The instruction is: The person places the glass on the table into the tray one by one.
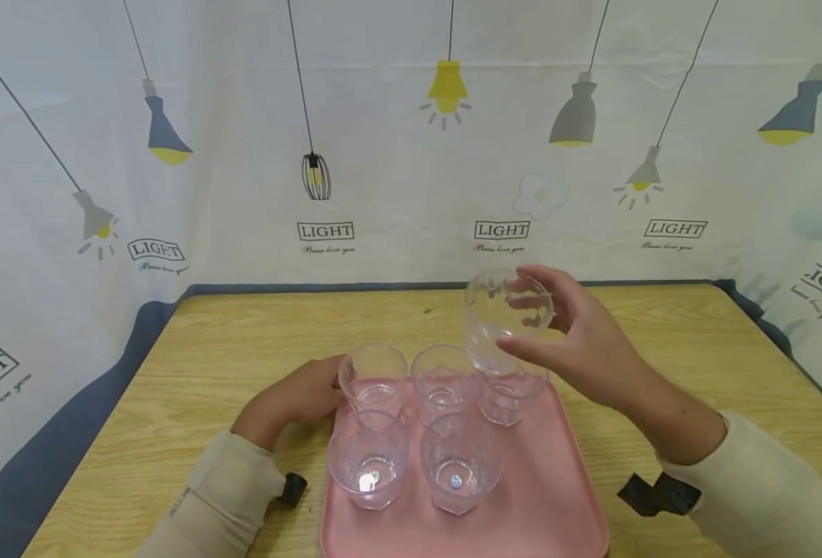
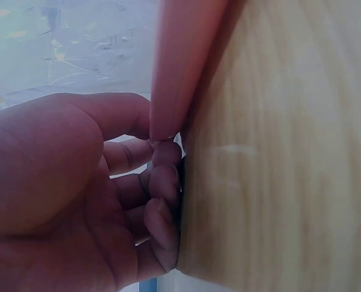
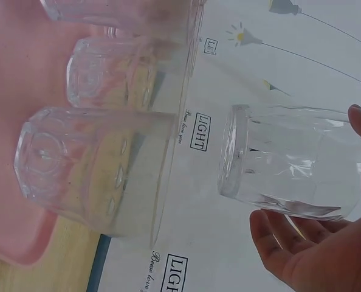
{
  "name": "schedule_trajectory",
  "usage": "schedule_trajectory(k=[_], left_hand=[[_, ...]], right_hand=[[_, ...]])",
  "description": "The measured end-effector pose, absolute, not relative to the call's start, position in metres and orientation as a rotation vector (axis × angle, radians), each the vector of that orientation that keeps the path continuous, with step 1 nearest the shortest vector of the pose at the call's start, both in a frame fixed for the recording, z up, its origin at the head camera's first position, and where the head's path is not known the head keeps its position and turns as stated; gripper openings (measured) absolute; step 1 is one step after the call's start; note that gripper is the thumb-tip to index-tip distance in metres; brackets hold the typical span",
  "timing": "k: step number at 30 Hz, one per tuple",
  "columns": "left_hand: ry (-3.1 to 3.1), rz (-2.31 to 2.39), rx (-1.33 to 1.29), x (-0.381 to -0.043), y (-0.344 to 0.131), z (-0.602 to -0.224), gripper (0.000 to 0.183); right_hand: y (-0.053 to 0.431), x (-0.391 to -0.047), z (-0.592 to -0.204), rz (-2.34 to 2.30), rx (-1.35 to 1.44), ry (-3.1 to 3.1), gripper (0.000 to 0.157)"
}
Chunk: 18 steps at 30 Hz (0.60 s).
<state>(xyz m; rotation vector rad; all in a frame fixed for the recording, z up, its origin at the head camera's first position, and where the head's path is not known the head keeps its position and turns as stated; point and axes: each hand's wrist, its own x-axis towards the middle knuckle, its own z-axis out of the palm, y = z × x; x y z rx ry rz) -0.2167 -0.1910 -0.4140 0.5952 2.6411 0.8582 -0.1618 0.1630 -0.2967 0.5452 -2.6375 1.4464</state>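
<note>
My right hand (image 1: 595, 345) holds a clear cup (image 1: 482, 329) by its side, thumb on one side and fingers round the other. The cup hangs above the far right part of a pink tray (image 1: 543, 488), overlapping a standing clear cup (image 1: 512, 403) in the head view. In the right wrist view the raised cup (image 3: 290, 161) is apart from the cups on the tray. At the tray's far left corner, my left hand (image 1: 306, 391) grips the edge; the left wrist view has its thumb and curled fingers (image 2: 163, 182) at the rim.
Several clear cups stand upright on the tray: a back row with a left cup (image 1: 374, 387) and middle cup (image 1: 444, 387), and front cups at left (image 1: 369, 465) and centre (image 1: 461, 469). A wooden table (image 1: 243, 333) lies beneath; a lamp-printed curtain (image 1: 397, 116) hangs behind.
</note>
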Motion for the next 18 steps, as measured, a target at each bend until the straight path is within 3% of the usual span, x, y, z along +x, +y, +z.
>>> schedule_trajectory(k=[3, 11, 18], left_hand=[[2.641, 0.853, 0.593, -0.217, -0.191, -0.414, 0.022], [2.648, 0.855, 0.612, -0.217, -0.192, -0.415, 0.045], [2.645, 0.854, 0.602, -0.217, -0.192, -0.415, 0.044]], right_hand=[[0.165, -0.156, -0.299, 1.452, 0.565, -2.622, 0.077], [0.172, -0.144, -0.308, 1.452, 0.567, -2.600, 0.076], [0.178, -0.132, -0.317, 1.473, 0.610, -2.563, 0.076]])
